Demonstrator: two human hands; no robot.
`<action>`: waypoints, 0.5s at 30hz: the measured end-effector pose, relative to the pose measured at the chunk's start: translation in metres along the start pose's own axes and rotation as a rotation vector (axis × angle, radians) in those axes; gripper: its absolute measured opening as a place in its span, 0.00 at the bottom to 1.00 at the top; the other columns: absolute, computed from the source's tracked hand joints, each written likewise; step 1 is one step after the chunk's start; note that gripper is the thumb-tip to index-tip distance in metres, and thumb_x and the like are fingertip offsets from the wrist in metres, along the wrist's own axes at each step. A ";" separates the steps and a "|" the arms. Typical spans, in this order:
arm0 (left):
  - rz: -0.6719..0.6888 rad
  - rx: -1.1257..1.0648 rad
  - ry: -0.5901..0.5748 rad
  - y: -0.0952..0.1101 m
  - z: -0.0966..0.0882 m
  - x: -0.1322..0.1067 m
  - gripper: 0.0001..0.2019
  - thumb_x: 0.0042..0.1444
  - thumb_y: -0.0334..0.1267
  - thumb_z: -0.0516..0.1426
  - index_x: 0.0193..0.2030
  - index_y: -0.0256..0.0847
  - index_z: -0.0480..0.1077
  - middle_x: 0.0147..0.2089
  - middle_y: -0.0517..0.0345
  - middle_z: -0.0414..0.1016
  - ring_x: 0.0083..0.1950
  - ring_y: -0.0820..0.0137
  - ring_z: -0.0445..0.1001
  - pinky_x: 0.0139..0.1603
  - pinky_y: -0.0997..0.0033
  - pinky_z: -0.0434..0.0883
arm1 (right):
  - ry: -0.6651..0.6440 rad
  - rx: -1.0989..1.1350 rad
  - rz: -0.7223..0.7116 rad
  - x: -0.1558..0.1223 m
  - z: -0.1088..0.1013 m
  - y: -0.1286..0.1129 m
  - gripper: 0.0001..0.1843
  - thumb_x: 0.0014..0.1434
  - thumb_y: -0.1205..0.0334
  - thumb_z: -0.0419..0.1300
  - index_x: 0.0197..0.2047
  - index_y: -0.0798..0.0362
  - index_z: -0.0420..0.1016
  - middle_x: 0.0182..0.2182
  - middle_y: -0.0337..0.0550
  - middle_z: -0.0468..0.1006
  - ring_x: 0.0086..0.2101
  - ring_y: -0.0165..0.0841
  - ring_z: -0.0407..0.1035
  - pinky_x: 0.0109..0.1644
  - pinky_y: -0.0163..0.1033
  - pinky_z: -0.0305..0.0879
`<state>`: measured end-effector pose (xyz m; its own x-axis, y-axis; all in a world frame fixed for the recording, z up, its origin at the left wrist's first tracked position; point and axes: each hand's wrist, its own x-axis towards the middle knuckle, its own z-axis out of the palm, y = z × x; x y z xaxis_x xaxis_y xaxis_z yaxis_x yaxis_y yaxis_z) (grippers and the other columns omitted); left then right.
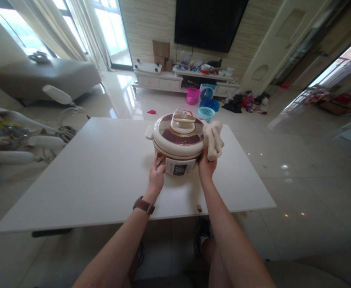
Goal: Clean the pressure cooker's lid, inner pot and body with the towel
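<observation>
A cream electric pressure cooker (pixel 179 150) stands on the white table (pixel 109 172), with its lid on and its control panel facing me. My left hand (pixel 156 174) grips the lower left side of the cooker's body, its fingers partly hidden against it. On the other side, my right hand (pixel 207 166) is closed on a bunched beige towel (pixel 213 140) against the cooker's right side. The towel hides part of that side and some of the fingers. A small dark and yellow figure (pixel 199 208) is near the table's front edge.
Beyond the table are a turquoise basket (pixel 206 115), a pink bin (pixel 193 96) and a cluttered white TV cabinet (pixel 159 83). White-padded equipment (pixel 16 157) stands close to the table's left side. A grey bench (pixel 43 78) is by the windows.
</observation>
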<state>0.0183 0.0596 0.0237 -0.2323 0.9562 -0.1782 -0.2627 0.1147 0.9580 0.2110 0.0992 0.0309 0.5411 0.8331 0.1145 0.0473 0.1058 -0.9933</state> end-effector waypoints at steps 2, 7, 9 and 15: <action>-0.004 0.008 -0.003 0.001 -0.001 0.000 0.36 0.50 0.36 0.60 0.70 0.50 0.68 0.71 0.50 0.75 0.73 0.54 0.70 0.57 0.60 0.77 | 0.198 0.015 0.155 0.010 0.002 0.009 0.36 0.63 0.38 0.59 0.66 0.51 0.72 0.68 0.57 0.75 0.72 0.43 0.64 0.73 0.54 0.65; -0.024 0.032 -0.025 0.005 -0.006 0.000 0.38 0.50 0.37 0.60 0.71 0.51 0.67 0.71 0.51 0.75 0.72 0.53 0.71 0.52 0.63 0.77 | 0.324 0.054 0.228 0.004 0.015 0.017 0.31 0.64 0.40 0.59 0.59 0.54 0.77 0.63 0.56 0.80 0.65 0.42 0.74 0.70 0.48 0.70; -0.027 0.028 -0.022 0.003 -0.005 0.000 0.38 0.50 0.37 0.60 0.71 0.50 0.67 0.71 0.50 0.75 0.71 0.54 0.72 0.51 0.64 0.76 | 0.339 0.043 0.159 -0.005 0.019 0.012 0.31 0.65 0.40 0.57 0.60 0.55 0.77 0.62 0.58 0.81 0.64 0.43 0.74 0.69 0.49 0.70; -0.003 -0.016 0.025 -0.003 0.002 0.000 0.40 0.49 0.36 0.60 0.73 0.47 0.67 0.72 0.47 0.73 0.73 0.54 0.69 0.53 0.63 0.76 | -0.009 -0.392 -0.566 -0.017 0.016 -0.025 0.27 0.64 0.56 0.58 0.64 0.50 0.77 0.66 0.53 0.76 0.74 0.49 0.57 0.78 0.63 0.52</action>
<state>0.0213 0.0597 0.0209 -0.2549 0.9488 -0.1865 -0.2779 0.1129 0.9540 0.1874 0.0910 0.0539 0.3366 0.7121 0.6161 0.6220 0.3231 -0.7133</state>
